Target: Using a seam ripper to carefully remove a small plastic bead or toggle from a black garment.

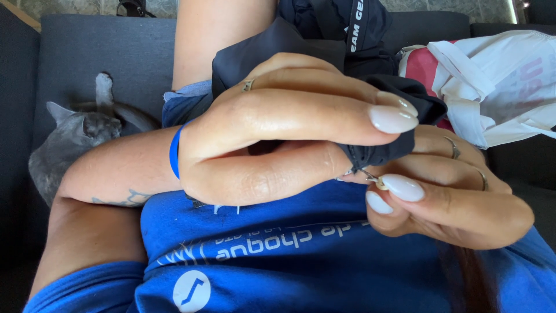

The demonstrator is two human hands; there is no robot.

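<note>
Dark grey sofa (87, 52) in bg, grey cat (69, 142) lying far left, white bag (498, 81) far right. Left hand (272, 133) w/ fingers closed, pinching black fabric (376, 153) at centre. Right hand (446, 191) just beside it, thumb & finger tips shut on small metal zip pull (373, 178) at fabric's edge, over blue shirt (301, 255).

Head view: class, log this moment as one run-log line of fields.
left hand: pinches black fabric | right hand: fingertips grip small metal piece at fabric edge | beside: grey cat on dark sofa
</note>
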